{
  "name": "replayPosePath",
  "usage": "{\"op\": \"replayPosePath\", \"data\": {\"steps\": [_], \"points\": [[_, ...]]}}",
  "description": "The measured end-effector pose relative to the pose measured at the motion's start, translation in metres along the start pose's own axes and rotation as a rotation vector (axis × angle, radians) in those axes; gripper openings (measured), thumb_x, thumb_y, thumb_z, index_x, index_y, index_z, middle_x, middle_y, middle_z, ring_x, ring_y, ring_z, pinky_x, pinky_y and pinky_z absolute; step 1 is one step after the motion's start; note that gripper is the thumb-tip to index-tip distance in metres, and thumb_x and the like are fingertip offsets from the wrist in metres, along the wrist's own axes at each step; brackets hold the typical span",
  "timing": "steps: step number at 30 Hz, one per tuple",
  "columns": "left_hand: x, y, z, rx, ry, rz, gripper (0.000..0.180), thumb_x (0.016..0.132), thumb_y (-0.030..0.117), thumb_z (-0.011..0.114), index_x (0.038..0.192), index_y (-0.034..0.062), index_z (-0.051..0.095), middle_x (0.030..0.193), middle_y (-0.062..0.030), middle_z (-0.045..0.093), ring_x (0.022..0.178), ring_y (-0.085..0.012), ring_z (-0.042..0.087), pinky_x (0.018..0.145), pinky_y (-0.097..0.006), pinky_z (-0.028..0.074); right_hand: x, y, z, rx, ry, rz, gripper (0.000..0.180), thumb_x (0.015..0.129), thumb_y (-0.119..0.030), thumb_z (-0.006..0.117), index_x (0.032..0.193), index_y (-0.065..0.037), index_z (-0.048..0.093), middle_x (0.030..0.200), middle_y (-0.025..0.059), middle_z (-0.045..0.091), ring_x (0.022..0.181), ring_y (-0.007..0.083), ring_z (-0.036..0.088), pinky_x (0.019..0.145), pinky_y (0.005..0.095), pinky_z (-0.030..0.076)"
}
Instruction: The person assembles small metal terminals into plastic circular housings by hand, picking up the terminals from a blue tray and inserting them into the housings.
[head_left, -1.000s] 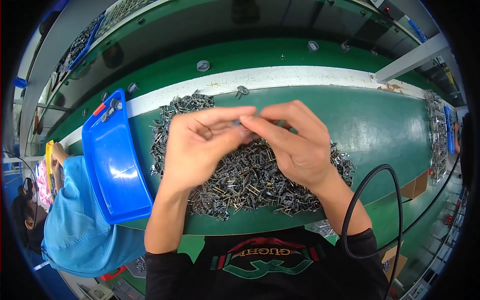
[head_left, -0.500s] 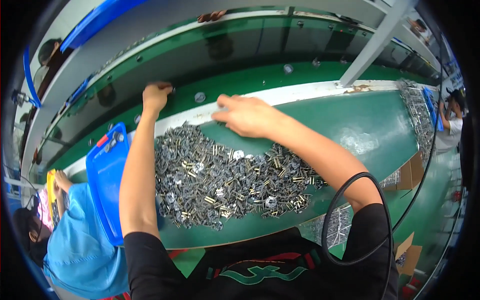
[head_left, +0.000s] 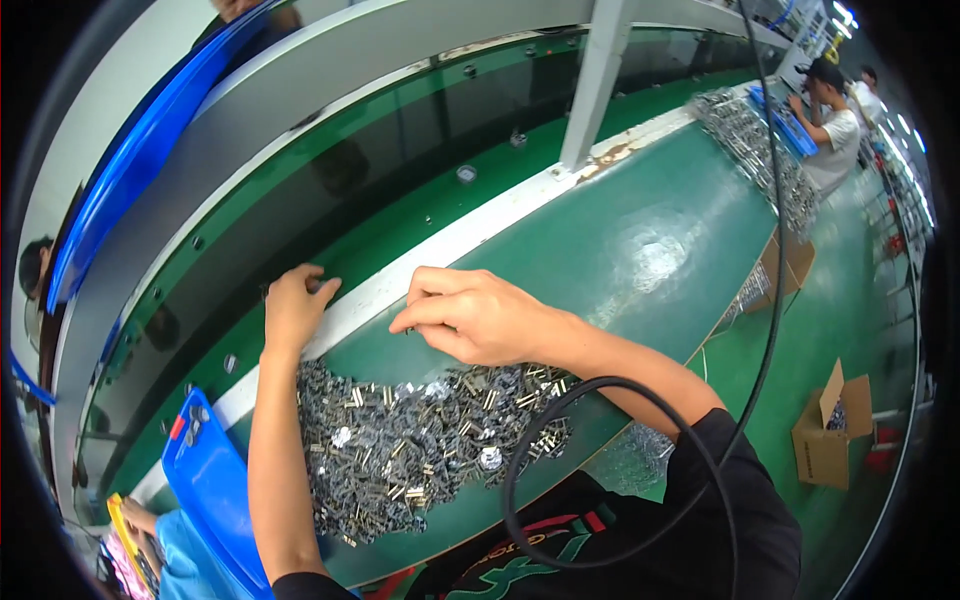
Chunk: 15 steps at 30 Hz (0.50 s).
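Observation:
A heap of small dark metal parts with brass-coloured pins (head_left: 430,445) lies on the green worktable (head_left: 640,240) in front of me. My left hand (head_left: 297,308) reaches past the table's white edge strip, over the green conveyor belt (head_left: 385,228). Its fingers are bent, with a gap between thumb and forefinger, and nothing shows in them. Above the table, just beyond the heap, my right hand (head_left: 465,315) is closed in a pinch. A tiny dark bit shows under its fingertips, too small to name.
Round parts (head_left: 466,174) sit spaced along the belt. A blue tray (head_left: 215,480) stands left of the heap, near a co-worker's blue sleeve (head_left: 195,560). A grey post (head_left: 597,90) rises beyond the table. A black cable (head_left: 772,290) loops by my right arm. Cardboard boxes (head_left: 828,440) stand at right.
The view has swung to the right. My right hand has closed from spread fingers into a pinch. My left hand stays over the belt, its thumb and forefinger apart.

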<state>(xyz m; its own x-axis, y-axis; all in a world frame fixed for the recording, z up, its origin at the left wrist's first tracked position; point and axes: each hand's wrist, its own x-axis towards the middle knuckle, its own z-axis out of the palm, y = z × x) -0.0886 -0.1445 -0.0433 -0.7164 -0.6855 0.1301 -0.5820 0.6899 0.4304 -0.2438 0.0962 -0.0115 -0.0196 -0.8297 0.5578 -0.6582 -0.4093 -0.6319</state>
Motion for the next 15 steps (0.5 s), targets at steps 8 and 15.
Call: {"op": "replayPosePath", "data": {"steps": [8, 15], "points": [[0.007, 0.038, 0.015, -0.596, -0.036, -0.119, 0.027, 0.090, 0.023, 0.071, 0.102, -0.0022, 0.072, 0.079, -0.0070, 0.065, 0.068, -0.0182, 0.061, 0.063, -0.030, 0.048, -0.043, 0.047, -0.030, -0.148, 0.189, 0.170, 0.011, 0.084, -0.005, 0.069, 0.094, -0.004, 0.071, 0.089, 0.0057, 0.063, 0.064, 0.0211, 0.062, 0.057, 0.0340, 0.050], [-0.035, 0.114, -0.016, -1.123, -0.444, -0.291, 0.032, 0.091, 0.020, 0.073, 0.116, 0.0031, 0.063, 0.080, -0.0011, 0.059, 0.063, -0.0087, 0.049, 0.056, -0.024, 0.039, -0.037, 0.030, -0.038, 0.090, 0.279, 0.189, 0.017, 0.082, 0.000, 0.075, 0.098, -0.003, 0.070, 0.090, 0.0061, 0.066, 0.067, 0.0085, 0.061, 0.056, 0.0217, 0.047]]}}
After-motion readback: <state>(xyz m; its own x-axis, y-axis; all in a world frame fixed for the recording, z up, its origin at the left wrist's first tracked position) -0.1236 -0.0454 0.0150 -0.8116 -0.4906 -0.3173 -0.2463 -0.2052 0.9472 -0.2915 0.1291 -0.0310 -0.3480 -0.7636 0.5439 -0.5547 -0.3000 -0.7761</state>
